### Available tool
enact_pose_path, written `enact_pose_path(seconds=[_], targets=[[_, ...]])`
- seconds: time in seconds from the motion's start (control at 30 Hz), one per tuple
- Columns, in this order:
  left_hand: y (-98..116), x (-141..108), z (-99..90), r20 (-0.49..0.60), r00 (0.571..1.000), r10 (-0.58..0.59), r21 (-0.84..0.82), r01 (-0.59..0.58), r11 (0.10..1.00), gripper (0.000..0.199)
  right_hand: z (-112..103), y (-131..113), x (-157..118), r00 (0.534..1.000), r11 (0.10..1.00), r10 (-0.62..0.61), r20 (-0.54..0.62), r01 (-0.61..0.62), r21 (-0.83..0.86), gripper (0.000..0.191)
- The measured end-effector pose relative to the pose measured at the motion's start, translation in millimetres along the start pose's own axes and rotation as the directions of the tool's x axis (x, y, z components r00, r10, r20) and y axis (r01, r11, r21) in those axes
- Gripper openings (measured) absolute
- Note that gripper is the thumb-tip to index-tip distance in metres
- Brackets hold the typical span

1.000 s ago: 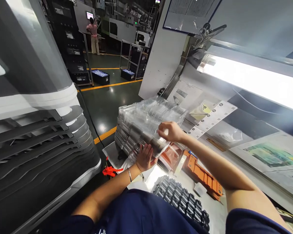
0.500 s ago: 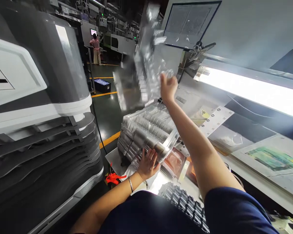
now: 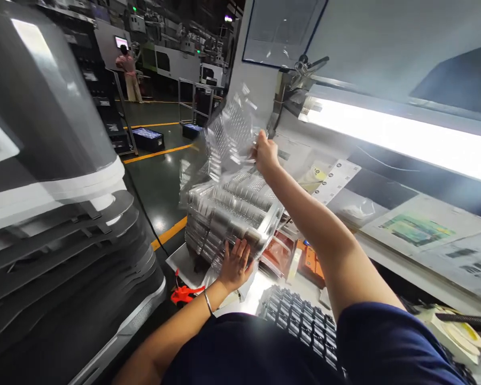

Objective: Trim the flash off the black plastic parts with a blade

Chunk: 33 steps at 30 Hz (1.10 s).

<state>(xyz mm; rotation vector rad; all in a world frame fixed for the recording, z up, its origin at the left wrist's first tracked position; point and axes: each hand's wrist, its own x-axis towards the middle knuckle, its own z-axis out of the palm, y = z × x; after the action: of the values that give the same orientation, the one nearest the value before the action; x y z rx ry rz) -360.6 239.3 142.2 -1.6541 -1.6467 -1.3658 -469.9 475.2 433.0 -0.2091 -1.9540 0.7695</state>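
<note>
A stack of clear plastic trays (image 3: 208, 230) stands at the table's left end. My left hand (image 3: 235, 263) lies with fingers spread against the near side of this stack. Above and behind it, my right hand (image 3: 265, 152) is closed on the edge of a clear plastic tray (image 3: 228, 133). That tray is tilted up, blurred by motion, and its lower part is close over the stack; I cannot tell if they touch. Close to my body lies a tray of dark parts (image 3: 300, 321) in rows.
A bright tube lamp (image 3: 401, 133) hangs over the bench at right. Tall stacked black trays (image 3: 72, 278) stand at left. Red-handled tool (image 3: 186, 294) and orange box (image 3: 312, 263) lie near the stack. A person (image 3: 129, 72) stands far back by a machine.
The plastic tray in my right hand has come down toward the stack and tilted. My left hand stays on the stack's side. The camera view has shifted to the right.
</note>
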Motion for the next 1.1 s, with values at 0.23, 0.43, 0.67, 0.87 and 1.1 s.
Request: enact_pose_path(seconds=[0.23, 0.43, 0.67, 0.87, 1.1], targets=[[7, 6, -17.6, 0.015, 1.000, 0.012, -0.008, -0.012, 1.000, 0.075, -61, -67, -40, 0.980, 0.988, -0.106, -0.171, 0.084, -0.127, 0.046], [17, 39, -64.6, -0.212, 0.974, -0.078, -0.132, 0.050, 0.990, 0.074, -102, -110, -137, 0.836, 0.888, -0.173, 0.520, 0.361, -0.284, 0.029], [2, 134, -68.0, -0.076, 0.997, -0.023, -0.047, 0.019, 0.999, 0.033, -83, -72, -219, 0.799, 0.788, -0.016, 0.601, 0.380, -0.484, 0.036], [-5, 125, -31.6, 0.014, 0.996, -0.084, 0.111, 0.082, 0.990, 0.025, -114, -16, -252, 0.870, 0.929, -0.023, 0.492, 0.200, -0.310, 0.053], [68, 60, -11.7, -0.177, 0.979, -0.098, 0.043, 0.107, 0.993, 0.050, -165, 98, -401, 0.517, 0.503, 0.800, 0.304, -0.301, -0.810, 0.069]])
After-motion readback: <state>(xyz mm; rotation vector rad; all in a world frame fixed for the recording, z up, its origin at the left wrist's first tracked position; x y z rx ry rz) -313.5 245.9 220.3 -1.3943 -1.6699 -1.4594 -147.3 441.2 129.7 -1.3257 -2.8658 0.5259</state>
